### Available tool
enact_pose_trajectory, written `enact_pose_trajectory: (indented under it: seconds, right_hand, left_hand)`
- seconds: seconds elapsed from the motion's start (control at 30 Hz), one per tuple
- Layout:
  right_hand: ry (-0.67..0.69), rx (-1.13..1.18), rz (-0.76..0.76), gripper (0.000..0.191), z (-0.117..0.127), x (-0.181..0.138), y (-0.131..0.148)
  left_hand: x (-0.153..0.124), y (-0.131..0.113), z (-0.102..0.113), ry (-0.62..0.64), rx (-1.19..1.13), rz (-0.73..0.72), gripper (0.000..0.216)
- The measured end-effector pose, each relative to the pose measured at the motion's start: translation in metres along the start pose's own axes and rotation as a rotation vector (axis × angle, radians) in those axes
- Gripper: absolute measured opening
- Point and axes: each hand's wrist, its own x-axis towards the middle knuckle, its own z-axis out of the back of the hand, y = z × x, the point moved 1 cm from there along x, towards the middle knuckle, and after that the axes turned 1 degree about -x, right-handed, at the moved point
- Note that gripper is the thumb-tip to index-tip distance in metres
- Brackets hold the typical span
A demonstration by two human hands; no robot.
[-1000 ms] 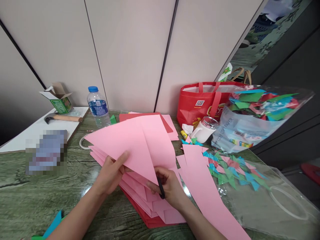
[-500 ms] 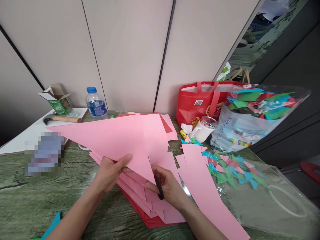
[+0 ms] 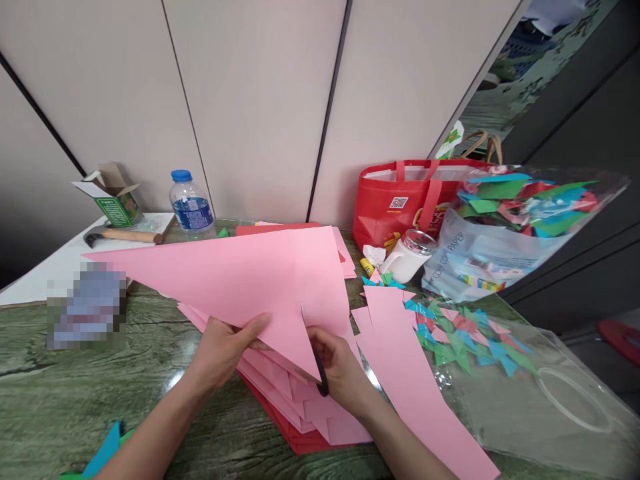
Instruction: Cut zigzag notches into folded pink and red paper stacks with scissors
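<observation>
My left hand point(image 3: 223, 350) pinches the lower edge of a large folded pink paper triangle point(image 3: 235, 280), held just above a stack of pink and red sheets point(image 3: 295, 407). My right hand point(image 3: 340, 367) is closed on black-handled scissors point(image 3: 315, 360), whose blade points up into the pink paper near its lower tip. A long pink cut-off strip point(image 3: 410, 380) lies on the table right of my right hand.
Small folded pink, green and blue paper pieces point(image 3: 460, 340) lie on clear plastic at the right. Behind them stand a red bag point(image 3: 400, 200), a white mug point(image 3: 407, 257) and a clear bag of coloured paper point(image 3: 510, 227). A water bottle point(image 3: 190, 207), hammer point(image 3: 123, 233) and small box point(image 3: 113, 197) sit at back left.
The pink sheet has swung out to the left and flattened into a wide triangle. The scissor blade has come up into the paper. Both hands stay in about the same place.
</observation>
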Motion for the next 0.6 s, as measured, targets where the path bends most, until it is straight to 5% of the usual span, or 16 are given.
enact_pose_trajectory:
  seconds: [0.6]
  right_hand:
    - [-0.06, -0.011, -0.002, 0.022, -0.0023, -0.0002, -0.0033]
  left_hand:
    - [-0.0013, -0.0012, -0.0017, 0.018, 0.021, -0.003, 0.032]
